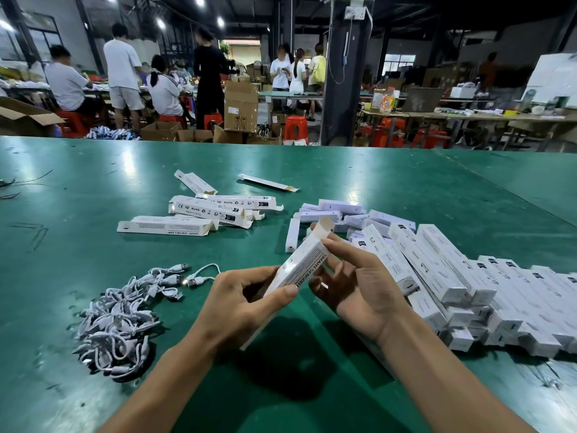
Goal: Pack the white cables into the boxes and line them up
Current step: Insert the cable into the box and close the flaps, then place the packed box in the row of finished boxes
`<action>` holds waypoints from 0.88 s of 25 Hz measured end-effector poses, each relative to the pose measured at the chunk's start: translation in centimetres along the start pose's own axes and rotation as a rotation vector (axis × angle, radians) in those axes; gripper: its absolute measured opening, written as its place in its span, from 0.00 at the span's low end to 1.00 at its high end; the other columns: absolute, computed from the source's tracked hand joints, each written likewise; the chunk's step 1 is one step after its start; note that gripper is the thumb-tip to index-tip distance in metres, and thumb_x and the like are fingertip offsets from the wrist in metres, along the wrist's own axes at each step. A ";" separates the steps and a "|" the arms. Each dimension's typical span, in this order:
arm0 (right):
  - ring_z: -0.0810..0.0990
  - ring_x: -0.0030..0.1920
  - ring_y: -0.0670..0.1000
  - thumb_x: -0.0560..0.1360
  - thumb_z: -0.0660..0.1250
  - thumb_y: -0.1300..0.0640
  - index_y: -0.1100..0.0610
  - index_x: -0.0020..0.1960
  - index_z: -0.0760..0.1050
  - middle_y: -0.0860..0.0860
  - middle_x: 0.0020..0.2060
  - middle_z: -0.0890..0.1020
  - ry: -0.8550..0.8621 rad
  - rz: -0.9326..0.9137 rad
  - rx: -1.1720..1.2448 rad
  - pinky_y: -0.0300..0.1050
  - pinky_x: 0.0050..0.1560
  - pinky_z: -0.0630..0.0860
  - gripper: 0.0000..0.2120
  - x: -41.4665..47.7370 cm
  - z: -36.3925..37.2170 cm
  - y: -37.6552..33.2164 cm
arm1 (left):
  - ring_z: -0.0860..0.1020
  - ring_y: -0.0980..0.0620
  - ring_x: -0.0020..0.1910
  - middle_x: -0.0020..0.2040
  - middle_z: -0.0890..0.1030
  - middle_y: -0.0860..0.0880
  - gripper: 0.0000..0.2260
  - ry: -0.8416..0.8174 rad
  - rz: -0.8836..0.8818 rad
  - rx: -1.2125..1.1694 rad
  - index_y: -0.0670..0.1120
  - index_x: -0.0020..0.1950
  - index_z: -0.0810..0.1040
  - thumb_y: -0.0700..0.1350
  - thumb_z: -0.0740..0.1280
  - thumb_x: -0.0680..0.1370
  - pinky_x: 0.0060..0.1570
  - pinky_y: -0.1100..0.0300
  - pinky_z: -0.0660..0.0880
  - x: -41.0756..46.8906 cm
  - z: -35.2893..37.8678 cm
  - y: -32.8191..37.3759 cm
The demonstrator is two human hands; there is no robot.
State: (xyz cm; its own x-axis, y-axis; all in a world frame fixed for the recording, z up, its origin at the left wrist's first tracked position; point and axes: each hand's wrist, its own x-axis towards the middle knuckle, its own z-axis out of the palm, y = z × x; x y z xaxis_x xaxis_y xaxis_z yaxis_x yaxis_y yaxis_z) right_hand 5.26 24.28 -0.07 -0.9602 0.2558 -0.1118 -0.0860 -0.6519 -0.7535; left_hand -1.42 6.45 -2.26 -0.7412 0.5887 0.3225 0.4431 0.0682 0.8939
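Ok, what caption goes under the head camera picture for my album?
Packing: left hand and right hand hold an open-flapped white box over the green table, cable pile left, stacked boxes right.

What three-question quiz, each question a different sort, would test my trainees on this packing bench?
1. True or false: the white cables lie left of the held box.
2. The held box's far end flap is: A open; B taped shut; C torn off.
3. Fill in: the closed boxes are lined up on the held box's ____ side.
Key: 1 true; 2 A; 3 right.
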 end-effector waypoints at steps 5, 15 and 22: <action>0.80 0.37 0.46 0.69 0.77 0.51 0.51 0.49 0.87 0.50 0.40 0.85 0.041 -0.363 -0.327 0.38 0.36 0.77 0.10 0.3 0.2 0.6 | 0.77 0.51 0.29 0.35 0.83 0.46 0.08 -0.075 -0.164 -0.221 0.53 0.49 0.87 0.53 0.74 0.72 0.31 0.63 0.75 0.2 0.0 0.5; 0.87 0.40 0.49 0.79 0.71 0.53 0.50 0.47 0.87 0.48 0.39 0.87 0.218 -0.683 -0.786 0.48 0.44 0.84 0.06 -0.2 -0.4 1.0 | 0.77 0.53 0.28 0.35 0.82 0.44 0.10 -0.113 -0.223 -0.222 0.50 0.45 0.87 0.54 0.72 0.71 0.28 0.63 0.73 0.3 -0.2 1.1; 0.87 0.38 0.46 0.79 0.71 0.58 0.51 0.45 0.85 0.45 0.37 0.87 0.220 -0.630 -0.869 0.41 0.44 0.84 0.06 0.1 -1.0 0.5 | 0.79 0.60 0.33 0.36 0.85 0.49 0.07 -0.074 -0.196 -0.034 0.51 0.48 0.88 0.51 0.73 0.75 0.35 0.70 0.72 0.4 -0.6 0.4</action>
State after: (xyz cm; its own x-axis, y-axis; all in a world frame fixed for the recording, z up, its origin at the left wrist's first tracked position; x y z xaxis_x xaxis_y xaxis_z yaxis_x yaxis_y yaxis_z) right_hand 5.36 24.69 -1.10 -0.7339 0.5448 0.4057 -0.2456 0.3441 -0.9063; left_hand -1.82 6.25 -1.64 -0.7723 0.6241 0.1185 0.2757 0.1613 0.9476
